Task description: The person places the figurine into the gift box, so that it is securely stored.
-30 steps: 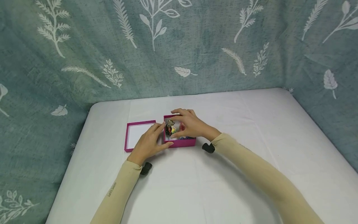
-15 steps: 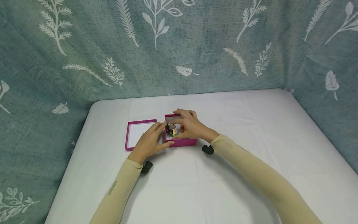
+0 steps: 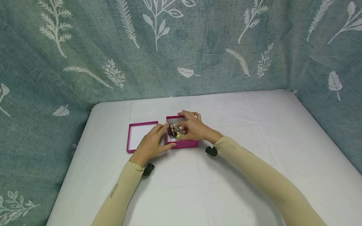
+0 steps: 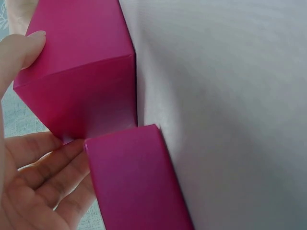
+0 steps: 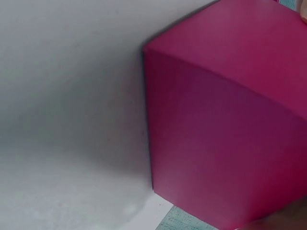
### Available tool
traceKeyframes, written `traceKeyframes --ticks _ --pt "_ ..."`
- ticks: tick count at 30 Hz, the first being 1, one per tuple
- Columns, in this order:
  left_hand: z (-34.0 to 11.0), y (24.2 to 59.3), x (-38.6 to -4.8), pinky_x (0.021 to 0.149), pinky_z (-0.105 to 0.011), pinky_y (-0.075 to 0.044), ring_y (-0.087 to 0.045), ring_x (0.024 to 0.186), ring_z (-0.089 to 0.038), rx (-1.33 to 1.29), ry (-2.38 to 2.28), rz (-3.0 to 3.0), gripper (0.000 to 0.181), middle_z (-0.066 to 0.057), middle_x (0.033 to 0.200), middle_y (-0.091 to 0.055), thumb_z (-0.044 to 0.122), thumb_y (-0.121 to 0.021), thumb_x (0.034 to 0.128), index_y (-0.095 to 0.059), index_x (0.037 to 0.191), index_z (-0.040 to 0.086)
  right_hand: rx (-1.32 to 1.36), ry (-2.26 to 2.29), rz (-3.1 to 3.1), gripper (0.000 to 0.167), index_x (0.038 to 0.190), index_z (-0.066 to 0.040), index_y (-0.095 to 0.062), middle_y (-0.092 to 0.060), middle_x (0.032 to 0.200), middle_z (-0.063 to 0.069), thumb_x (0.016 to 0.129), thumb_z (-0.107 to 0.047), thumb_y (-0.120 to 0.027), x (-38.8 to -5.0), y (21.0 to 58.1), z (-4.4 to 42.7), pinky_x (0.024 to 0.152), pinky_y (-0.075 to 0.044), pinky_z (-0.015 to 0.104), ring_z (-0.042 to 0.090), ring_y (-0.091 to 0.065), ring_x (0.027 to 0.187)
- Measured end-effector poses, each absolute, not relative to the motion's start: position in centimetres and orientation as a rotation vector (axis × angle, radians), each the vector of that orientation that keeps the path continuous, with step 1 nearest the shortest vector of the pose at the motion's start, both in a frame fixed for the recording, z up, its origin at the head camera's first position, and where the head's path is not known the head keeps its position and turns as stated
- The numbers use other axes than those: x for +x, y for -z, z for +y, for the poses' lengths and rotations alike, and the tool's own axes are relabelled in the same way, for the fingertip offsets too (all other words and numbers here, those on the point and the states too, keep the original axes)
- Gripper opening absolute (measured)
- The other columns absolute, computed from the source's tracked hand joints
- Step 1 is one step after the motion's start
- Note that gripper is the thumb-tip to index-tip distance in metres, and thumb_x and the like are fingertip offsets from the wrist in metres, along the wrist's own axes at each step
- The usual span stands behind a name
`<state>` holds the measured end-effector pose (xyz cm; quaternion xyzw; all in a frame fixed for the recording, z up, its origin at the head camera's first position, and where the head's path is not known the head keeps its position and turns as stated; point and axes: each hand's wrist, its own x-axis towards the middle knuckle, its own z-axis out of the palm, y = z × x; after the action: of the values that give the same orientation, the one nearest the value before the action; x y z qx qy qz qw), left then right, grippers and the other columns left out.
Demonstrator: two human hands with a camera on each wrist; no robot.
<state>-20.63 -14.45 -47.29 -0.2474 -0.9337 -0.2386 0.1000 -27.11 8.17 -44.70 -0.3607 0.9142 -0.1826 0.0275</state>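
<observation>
An open magenta box stands on the table with small figurines inside, one with a dark top and others brown and yellow. My left hand holds the box's near left corner: the thumb presses one face and the fingertips touch the side. From the right, my right hand reaches into the box, thumb and index finger around a small brown and yellow figurine. The hand hides the box's right part and a reddish thing beneath it. In the right wrist view mostly the outer walls show.
The shallow magenta lid, white inside, lies beside the box on the left, partly behind the left hand. A white cloth covers the table. A green leaf-patterned curtain hangs behind it.
My right hand has shifted slightly right inside the box, and the small figurines at its fingertips have turned and moved a little. My left hand keeps its place on the corner.
</observation>
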Motion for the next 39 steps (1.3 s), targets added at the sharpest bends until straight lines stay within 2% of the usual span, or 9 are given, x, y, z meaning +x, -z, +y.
traceKeyframes --ticks 16,23,31,39 --pt "-14.5 47.4 -20.6 0.103 -0.044 -0.048 -0.056 0.123 -0.028 -0.72 0.72 -2.766 0.086 -0.01 0.133 -0.054 0.051 -0.075 0.0811 -0.044 0.147 0.005 -1.112 0.57 2.732 0.05 0.115 -0.014 -0.073 -0.035 0.154 0.013 0.074 -0.042 -0.085 -27.5 44.2 8.7 0.11 -0.014 0.063 0.037 -0.016 0.149" --pt "-14.4 47.4 -20.6 0.102 -0.043 -0.05 -0.057 0.119 -0.026 -0.729 0.699 -2.759 0.086 -0.011 0.132 -0.054 0.052 -0.074 0.0819 -0.044 0.147 0.004 -1.098 0.542 2.687 0.051 0.12 -0.016 -0.071 -0.032 0.155 0.011 0.076 -0.039 -0.083 -27.8 44.0 8.9 0.11 -0.013 0.064 0.036 -0.012 0.15" --pt "-14.4 47.4 -20.6 0.104 -0.043 -0.048 -0.056 0.124 -0.028 -0.715 0.701 -2.788 0.086 -0.011 0.134 -0.053 0.055 -0.073 0.0823 -0.044 0.147 0.005 -1.093 0.464 2.638 0.052 0.125 -0.02 -0.069 -0.027 0.157 0.012 0.077 -0.034 -0.083 -27.8 43.3 8.9 0.111 -0.012 0.067 0.038 -0.009 0.15" --pt "-14.5 47.3 -20.6 0.104 -0.043 -0.048 -0.056 0.121 -0.027 -0.713 0.699 -2.796 0.087 -0.011 0.134 -0.053 0.054 -0.072 0.0827 -0.043 0.148 0.005 -1.079 0.382 2.677 0.05 0.123 -0.02 -0.071 -0.029 0.157 0.011 0.076 -0.035 -0.084 -28.0 43.6 8.4 0.111 -0.011 0.068 0.038 -0.011 0.15"
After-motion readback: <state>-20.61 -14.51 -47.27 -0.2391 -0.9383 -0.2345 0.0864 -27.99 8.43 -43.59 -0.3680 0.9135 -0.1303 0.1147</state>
